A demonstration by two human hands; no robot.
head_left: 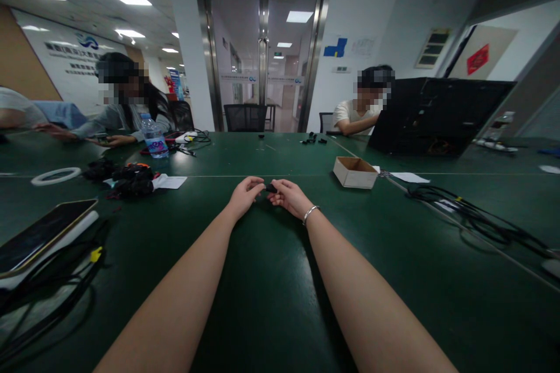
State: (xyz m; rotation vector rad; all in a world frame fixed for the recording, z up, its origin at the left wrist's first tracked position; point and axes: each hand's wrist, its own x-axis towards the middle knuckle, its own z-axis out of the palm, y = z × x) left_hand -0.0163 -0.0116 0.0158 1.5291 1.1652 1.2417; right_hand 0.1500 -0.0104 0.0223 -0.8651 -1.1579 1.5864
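Head camera: a small black piece is in the middle of the frame, at the tips of my right hand. My right thumb and fingers pinch it, and it pokes out toward the left. I see no writing on it. My left hand is just beside its left end. The thumb and fingertips there are close together, but I cannot tell if they touch the piece. A silver bracelet is on my right wrist. Under my hands is a green table. Right of the middle sits an open little box with plain pale sides. Left of the middle stands a water bottle. Its label has pink and purple on it, too blurry to read. In the upper left, a big white wall sign has a blue swirl and dark Chinese letters; two look like 大数. At the top middle, glass doors have a strip of tiny letters I cannot read. In the upper right is a red diamond with a blurry mark.
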